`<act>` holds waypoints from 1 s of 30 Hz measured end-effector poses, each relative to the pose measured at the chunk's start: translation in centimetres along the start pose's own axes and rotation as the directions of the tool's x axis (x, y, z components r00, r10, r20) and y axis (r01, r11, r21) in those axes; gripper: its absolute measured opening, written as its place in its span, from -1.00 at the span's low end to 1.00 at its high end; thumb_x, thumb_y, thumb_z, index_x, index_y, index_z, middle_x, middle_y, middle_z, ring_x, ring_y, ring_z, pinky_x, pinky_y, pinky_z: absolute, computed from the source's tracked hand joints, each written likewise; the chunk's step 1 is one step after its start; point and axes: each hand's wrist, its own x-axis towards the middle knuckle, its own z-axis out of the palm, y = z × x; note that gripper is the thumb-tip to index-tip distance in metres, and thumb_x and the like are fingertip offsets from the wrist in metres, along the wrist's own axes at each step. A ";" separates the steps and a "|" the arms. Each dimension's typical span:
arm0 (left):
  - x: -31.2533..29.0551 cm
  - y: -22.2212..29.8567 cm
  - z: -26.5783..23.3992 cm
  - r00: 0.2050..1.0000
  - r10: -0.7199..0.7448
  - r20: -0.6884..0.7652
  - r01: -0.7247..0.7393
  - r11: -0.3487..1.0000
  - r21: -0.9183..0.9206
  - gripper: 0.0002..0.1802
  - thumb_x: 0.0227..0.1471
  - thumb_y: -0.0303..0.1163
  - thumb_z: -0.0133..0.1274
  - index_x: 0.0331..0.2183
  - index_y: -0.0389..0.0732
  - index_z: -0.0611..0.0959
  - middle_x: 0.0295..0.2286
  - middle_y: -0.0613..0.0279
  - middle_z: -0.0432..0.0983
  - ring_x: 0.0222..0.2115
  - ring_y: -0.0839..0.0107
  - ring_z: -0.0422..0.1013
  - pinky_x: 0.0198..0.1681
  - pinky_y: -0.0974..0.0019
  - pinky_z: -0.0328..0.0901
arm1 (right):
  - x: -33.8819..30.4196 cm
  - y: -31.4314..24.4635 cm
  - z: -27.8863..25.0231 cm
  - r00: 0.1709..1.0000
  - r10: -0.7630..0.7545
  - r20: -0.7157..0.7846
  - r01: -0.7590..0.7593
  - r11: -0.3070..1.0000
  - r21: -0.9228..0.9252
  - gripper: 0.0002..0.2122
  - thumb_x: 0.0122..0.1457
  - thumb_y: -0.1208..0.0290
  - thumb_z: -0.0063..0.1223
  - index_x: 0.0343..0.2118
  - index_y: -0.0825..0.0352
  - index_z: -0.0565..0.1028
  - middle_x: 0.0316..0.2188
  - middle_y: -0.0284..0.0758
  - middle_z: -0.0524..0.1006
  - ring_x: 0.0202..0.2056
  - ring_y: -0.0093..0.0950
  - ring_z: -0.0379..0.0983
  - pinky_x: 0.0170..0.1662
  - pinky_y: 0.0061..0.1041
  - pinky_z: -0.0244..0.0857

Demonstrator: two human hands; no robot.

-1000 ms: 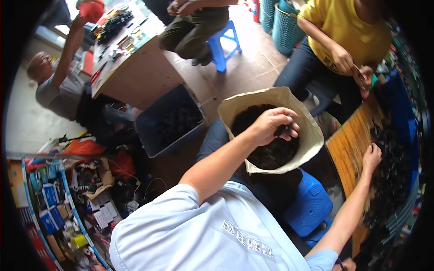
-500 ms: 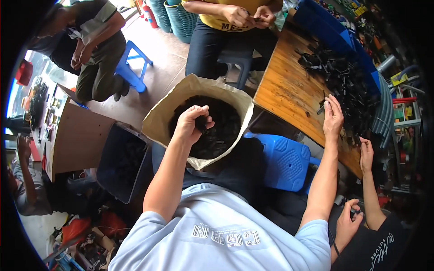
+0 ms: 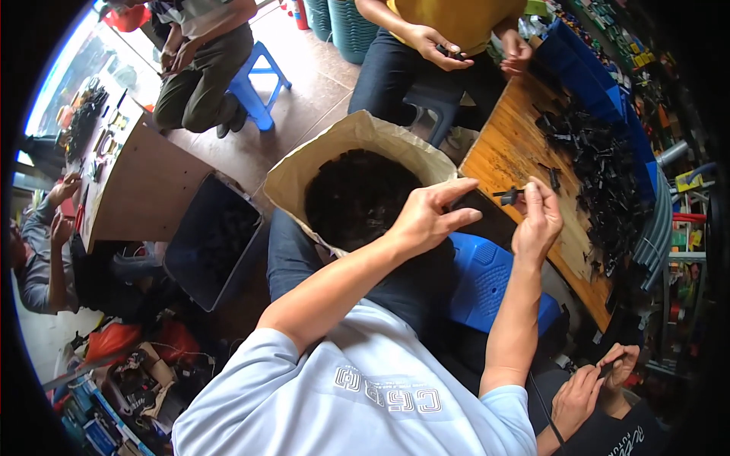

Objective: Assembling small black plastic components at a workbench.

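Observation:
My right hand [image 3: 537,224] pinches a small black plastic part [image 3: 508,197] between thumb and fingers, above the near edge of the wooden table [image 3: 502,156]. To its left, my left hand [image 3: 430,219] is stretched toward that part. Its thumb and forefinger are spread, with nothing visible between them. Below and left of it stands an open pale sack [image 3: 287,182], partly filled with black pieces [image 3: 361,194]. A heap of similar black parts [image 3: 601,171] covers the table's right side, and one loose part [image 3: 553,178] lies near my right hand.
A blue plastic stool [image 3: 483,285] is below my hands. Blue bins [image 3: 601,80] line the table's far side. Opposite, a person in a yellow shirt [image 3: 464,19] holds a black part. Another person's hands [image 3: 582,391] are at lower right. A dark bin [image 3: 213,243] stands left of the sack.
My left hand, closed around something dark over the sack, has moved right and opened. My right hand has come from the heap toward it with a black part. The view has shifted.

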 end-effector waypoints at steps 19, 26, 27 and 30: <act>-1.3 1.9 -3.1 0.983 -0.020 0.184 -0.046 0.936 0.349 -0.74 -0.02 -0.46 0.11 -0.23 -0.31 0.52 -0.46 -0.09 0.54 -0.43 0.03 0.51 -0.39 0.17 0.37 | -4.5 0.1 3.8 0.767 0.167 0.620 -0.236 0.971 0.031 -0.77 0.16 0.53 0.10 -0.12 0.41 0.44 -0.42 -0.31 0.54 -0.49 -0.58 0.50 -0.39 -0.64 0.43; -2.1 0.4 -2.2 0.963 0.259 0.074 -0.259 0.815 0.519 -0.83 -0.04 -0.58 0.09 -0.30 -0.30 0.56 -0.52 0.07 0.51 -0.50 0.12 0.50 -0.44 0.25 0.38 | -5.0 0.3 3.9 0.781 0.149 0.606 -0.284 0.950 0.132 -0.83 0.18 0.57 0.01 -0.16 0.43 0.47 -0.44 -0.31 0.57 -0.44 -0.59 0.50 -0.34 -0.61 0.46; -2.1 0.5 -2.2 0.961 0.265 0.081 -0.267 0.810 0.522 -0.83 -0.04 -0.58 0.09 -0.30 -0.30 0.56 -0.52 0.07 0.51 -0.50 0.12 0.50 -0.44 0.25 0.38 | -5.0 0.3 4.0 0.775 0.156 0.612 -0.306 0.940 0.148 -0.84 0.20 0.59 -0.03 -0.17 0.43 0.47 -0.41 -0.31 0.56 -0.42 -0.59 0.50 -0.34 -0.61 0.45; -2.1 0.6 -2.0 0.954 0.292 0.067 -0.280 0.787 0.550 -0.88 -0.05 -0.59 0.07 -0.36 -0.28 0.56 -0.55 0.09 0.47 -0.54 0.14 0.47 -0.49 0.26 0.36 | -5.4 0.3 4.4 0.801 0.112 0.589 -0.272 0.943 0.191 -0.83 0.20 0.60 -0.11 -0.18 0.44 0.47 -0.39 -0.30 0.54 -0.41 -0.59 0.49 -0.35 -0.61 0.45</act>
